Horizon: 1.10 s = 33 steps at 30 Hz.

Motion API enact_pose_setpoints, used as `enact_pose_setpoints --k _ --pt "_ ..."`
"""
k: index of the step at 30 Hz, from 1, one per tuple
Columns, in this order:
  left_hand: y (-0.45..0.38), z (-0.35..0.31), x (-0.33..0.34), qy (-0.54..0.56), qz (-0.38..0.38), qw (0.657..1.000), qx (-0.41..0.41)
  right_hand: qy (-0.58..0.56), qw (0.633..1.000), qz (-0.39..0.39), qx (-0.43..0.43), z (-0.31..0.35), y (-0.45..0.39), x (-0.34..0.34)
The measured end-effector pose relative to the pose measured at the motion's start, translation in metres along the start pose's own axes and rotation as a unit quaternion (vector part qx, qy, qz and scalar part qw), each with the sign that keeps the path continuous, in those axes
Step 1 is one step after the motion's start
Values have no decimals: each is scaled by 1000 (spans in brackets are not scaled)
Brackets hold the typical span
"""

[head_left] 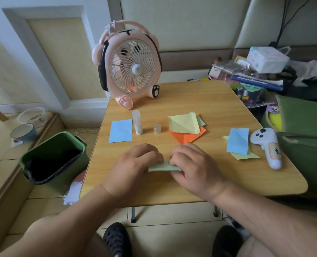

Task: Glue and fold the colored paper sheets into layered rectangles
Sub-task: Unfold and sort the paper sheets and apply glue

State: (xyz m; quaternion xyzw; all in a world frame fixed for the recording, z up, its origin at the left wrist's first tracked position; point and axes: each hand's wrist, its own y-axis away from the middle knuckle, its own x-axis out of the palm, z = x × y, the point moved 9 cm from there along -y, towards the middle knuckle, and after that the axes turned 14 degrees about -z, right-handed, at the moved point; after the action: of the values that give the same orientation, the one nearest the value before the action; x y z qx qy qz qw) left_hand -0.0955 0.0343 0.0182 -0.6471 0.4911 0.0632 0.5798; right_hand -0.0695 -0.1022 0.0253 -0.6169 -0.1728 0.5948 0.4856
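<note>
A pale green folded paper [162, 167] lies near the front middle of the wooden table [209, 182]. My left hand [135, 167] and my right hand [193, 166] both rest over it with curled fingers, pinching its edges; most of the sheet is hidden beneath them. Behind the hands lies a loose pile of creased yellow, green and orange sheets [187, 127]. A blue folded rectangle [121, 131] sits at the left. At the right, another blue rectangle [237, 141] lies on yellow paper. An uncapped glue stick [137, 122] stands upright, its cap [157, 129] beside it.
A pink desk fan [129, 65] stands at the table's back left. A white controller [267, 145] lies near the right edge. A green bin with a black liner [55, 156] sits on the floor at the left. Clutter and a green bag [302, 123] crowd the right side.
</note>
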Motion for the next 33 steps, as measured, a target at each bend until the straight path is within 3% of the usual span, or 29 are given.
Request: enact_pose_setpoints --k 3,7,10,13,15,17,20,23,25,28,33 --pt "-2 0 2 -30 -11 999 32 26 998 -6 -63 5 2 -1" --pt "-6 2 8 -28 -7 1000 -3 52 995 49 -75 4 8 13" --pt "-8 23 9 -36 -35 997 -54 62 989 130 32 -27 12 22" --pt "-11 40 8 -39 -69 988 -130 66 968 82 228 -84 6 6" --pt "-11 44 5 -28 -100 979 -178 112 931 58 343 -124 3 -7" --pt "-11 45 6 5 -113 972 -208 166 885 93 425 -153 7 -9" --pt "-8 49 14 80 -89 958 -261 219 849 149 458 -173 12 -1" --pt "-2 52 23 104 -36 941 -319 243 840 180 450 -181 10 11" --pt "4 60 27 162 -29 911 -378 253 843 185 437 -182 5 15" --pt "7 69 27 227 -60 864 -445 216 853 162 446 -186 3 19" --pt "6 75 23 180 -81 870 -452 74 839 88 532 -189 4 4"
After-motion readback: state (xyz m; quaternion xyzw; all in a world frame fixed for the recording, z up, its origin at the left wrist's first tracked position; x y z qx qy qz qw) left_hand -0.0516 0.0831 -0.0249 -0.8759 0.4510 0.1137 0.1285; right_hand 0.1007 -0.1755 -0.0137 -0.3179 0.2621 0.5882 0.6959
